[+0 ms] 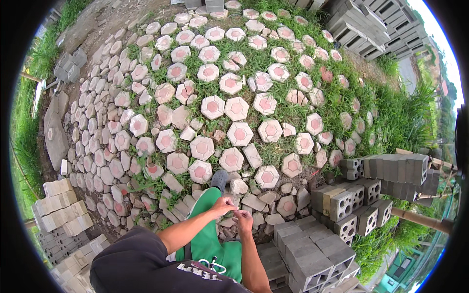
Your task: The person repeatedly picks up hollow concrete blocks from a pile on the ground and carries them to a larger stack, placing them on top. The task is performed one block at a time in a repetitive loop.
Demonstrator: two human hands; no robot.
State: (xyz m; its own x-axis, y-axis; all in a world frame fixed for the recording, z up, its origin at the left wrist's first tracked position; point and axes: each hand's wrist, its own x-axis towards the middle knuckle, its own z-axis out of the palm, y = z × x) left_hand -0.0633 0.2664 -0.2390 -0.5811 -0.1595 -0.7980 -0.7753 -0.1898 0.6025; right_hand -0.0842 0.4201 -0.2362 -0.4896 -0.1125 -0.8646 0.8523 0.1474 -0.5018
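Note:
My left hand (223,205) and my right hand (243,219) meet in front of my green trousers (207,239). Both have their fingers curled and their fingertips close together. Whether something small lies between them is too small to tell. My grey shoe (220,179) stands on broken paver pieces (254,201) just ahead of the hands. Beyond it, hexagonal concrete pavers (239,133) with pink centres lie spread over grass.
A stack of grey concrete blocks (312,254) rises right beside my right arm, with hollow blocks (342,205) behind it. Pale bricks (61,205) are piled at the left. More grey block stacks (366,24) stand at the far right. Tall grass (405,117) borders the right side.

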